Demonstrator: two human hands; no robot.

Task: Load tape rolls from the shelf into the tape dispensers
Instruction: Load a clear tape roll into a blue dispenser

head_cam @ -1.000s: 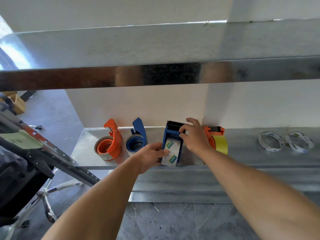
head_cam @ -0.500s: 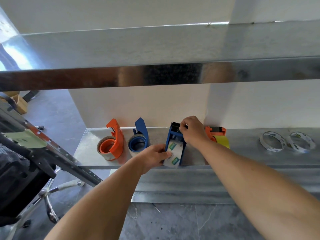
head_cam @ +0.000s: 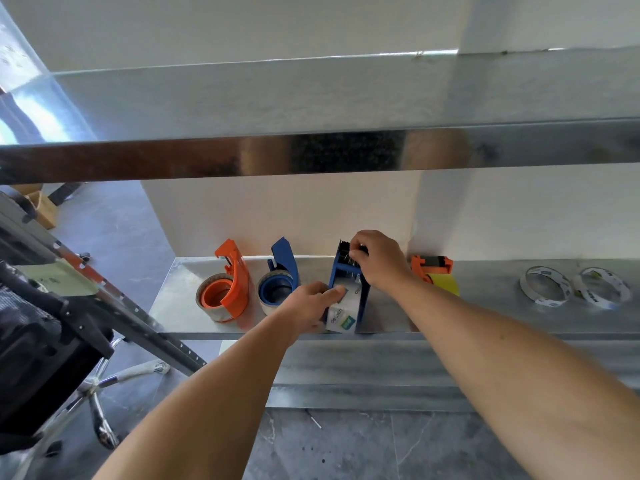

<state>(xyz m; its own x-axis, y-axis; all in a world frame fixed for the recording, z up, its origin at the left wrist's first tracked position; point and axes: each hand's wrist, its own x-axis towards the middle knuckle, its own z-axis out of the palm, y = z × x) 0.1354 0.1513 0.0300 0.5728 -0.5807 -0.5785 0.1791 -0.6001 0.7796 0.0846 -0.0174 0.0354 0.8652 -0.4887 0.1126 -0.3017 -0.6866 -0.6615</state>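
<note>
Blue dispenser [head_cam: 348, 282] on shelf [head_cam: 485, 306], between two loaded dispensers to left and orange dispenser [head_cam: 433, 268] to right. Left hand [head_cam: 308, 306] grips white roll [head_cam: 341, 315] seated in frame; right hand [head_cam: 377, 261] pinches at cutter end. Advice: brace roll, draw tape straight over teeth. Dispenser long axis runs front-to-back, cutter toward wall.
</note>
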